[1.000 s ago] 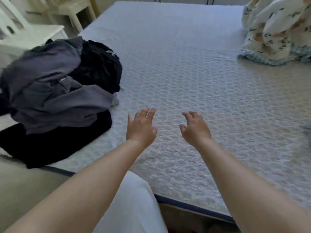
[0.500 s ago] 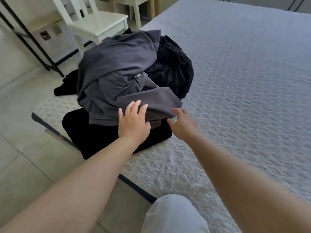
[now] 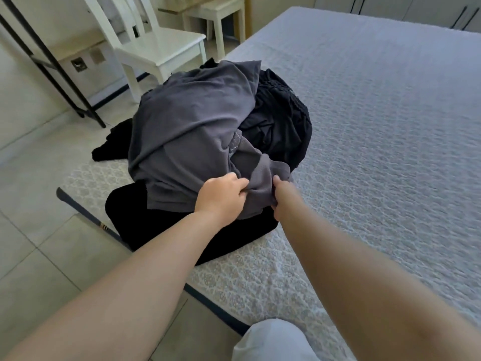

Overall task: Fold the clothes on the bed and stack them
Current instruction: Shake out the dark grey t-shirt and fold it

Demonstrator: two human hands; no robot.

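Both arms outstretched; left hand [image 3: 221, 196], right hand [image 3: 282, 194] clenched.

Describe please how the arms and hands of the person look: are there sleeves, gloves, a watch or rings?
Both forearms are bare as far as the picture shows; no sleeve comes into view. The left hand and the right hand wear no gloves. No watch or bracelet shows at either wrist, and no ring on the visible fingers. Part of a white garment shows at the bottom edge.
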